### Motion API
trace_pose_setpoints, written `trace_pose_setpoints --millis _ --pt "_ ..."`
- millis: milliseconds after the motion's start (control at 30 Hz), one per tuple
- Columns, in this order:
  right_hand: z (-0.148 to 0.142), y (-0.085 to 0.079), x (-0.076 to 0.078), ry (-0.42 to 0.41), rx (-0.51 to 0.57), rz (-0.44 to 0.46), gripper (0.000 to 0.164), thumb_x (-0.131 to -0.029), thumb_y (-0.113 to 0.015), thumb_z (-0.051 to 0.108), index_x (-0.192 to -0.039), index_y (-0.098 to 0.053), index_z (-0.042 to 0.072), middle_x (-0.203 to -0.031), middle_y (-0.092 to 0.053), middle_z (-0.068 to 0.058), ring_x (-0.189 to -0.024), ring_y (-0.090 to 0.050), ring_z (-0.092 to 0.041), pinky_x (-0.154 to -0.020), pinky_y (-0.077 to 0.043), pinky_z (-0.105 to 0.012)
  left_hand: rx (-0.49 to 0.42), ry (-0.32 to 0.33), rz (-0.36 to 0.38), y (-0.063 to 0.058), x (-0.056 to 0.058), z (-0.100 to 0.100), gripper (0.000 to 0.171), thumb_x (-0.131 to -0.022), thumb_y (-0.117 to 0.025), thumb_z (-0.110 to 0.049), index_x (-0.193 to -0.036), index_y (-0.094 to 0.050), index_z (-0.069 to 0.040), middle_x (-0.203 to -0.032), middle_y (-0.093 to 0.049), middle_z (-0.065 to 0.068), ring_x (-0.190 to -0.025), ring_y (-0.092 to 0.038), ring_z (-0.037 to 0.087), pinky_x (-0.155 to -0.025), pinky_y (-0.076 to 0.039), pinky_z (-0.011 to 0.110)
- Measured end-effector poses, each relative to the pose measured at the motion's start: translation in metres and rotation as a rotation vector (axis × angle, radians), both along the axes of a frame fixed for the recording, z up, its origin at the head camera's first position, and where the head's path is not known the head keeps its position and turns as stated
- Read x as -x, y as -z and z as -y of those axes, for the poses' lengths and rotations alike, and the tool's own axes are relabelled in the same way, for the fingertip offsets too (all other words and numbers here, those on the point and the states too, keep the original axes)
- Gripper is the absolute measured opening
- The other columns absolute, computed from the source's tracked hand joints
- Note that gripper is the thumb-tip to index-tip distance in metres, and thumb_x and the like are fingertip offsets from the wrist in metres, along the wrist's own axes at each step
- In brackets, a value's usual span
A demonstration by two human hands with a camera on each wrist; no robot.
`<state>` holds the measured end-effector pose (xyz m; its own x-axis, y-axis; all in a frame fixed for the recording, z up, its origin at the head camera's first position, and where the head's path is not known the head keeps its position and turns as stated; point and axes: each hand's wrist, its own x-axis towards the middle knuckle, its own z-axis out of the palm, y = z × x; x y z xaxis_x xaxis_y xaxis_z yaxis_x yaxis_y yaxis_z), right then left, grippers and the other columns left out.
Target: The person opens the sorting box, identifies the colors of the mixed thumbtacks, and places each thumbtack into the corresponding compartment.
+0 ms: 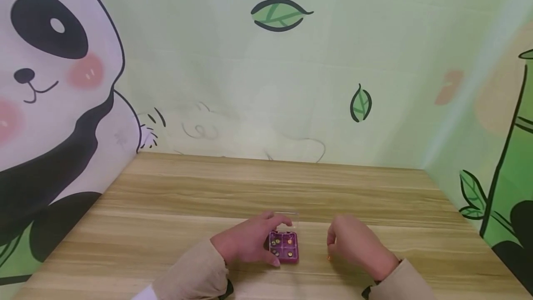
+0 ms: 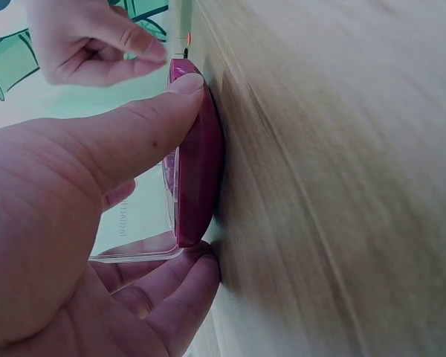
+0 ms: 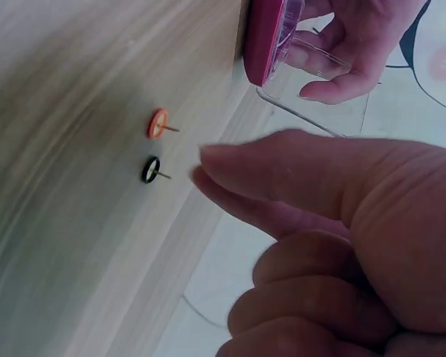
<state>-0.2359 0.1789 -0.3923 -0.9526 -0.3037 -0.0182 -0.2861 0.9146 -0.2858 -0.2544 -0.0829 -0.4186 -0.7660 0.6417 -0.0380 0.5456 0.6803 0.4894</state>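
Note:
My left hand grips a small magenta compartment box on the table, thumb on its near side and fingers at the far side. Its clear lid stands open at the back, touching the left fingers in the left wrist view. Several small yellowish and dark pieces lie in the compartments. My right hand is right of the box, fingers curled, thumb and index tips close together with nothing visible between them. Just beyond these tips, an orange-rimmed thumbtack and a black-rimmed thumbtack lie pins up on the table.
The wood-grain table meets a printed cloth backdrop at its back edge. Side panels with a panda on the left and green bamboo on the right enclose the table.

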Motion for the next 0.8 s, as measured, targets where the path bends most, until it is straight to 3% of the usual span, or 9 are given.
trace_pose_setpoints --millis 433,800 --pt "-0.0033 0.0041 -0.0064 -0.019 0.004 0.043 0.029 -0.073 -0.09 0.011 -0.058 -0.066 0.018 -0.064 -0.06 0.009 -0.063 -0.05 -0.011 -0.063 -0.047 -0.03 -0.002 -0.005 0.014 -0.0004 -0.0004 0.0002 0.083 -0.077 -0.092 -0.033 -0.147 -0.047 -0.03 -0.145 -0.053 0.008 -0.129 -0.058 0.027 -0.111 -0.05 0.045" --pt "-0.0063 0.0081 -0.0062 -0.127 0.073 0.057 0.021 -0.07 -0.081 0.003 -0.061 -0.069 0.018 -0.065 -0.062 0.01 -0.061 -0.051 -0.011 -0.057 -0.044 -0.025 -0.003 -0.006 0.008 0.0008 0.0 -0.0001 0.083 -0.076 -0.092 -0.033 -0.147 -0.048 -0.03 -0.145 -0.053 0.009 -0.13 -0.058 0.027 -0.111 -0.05 0.045"
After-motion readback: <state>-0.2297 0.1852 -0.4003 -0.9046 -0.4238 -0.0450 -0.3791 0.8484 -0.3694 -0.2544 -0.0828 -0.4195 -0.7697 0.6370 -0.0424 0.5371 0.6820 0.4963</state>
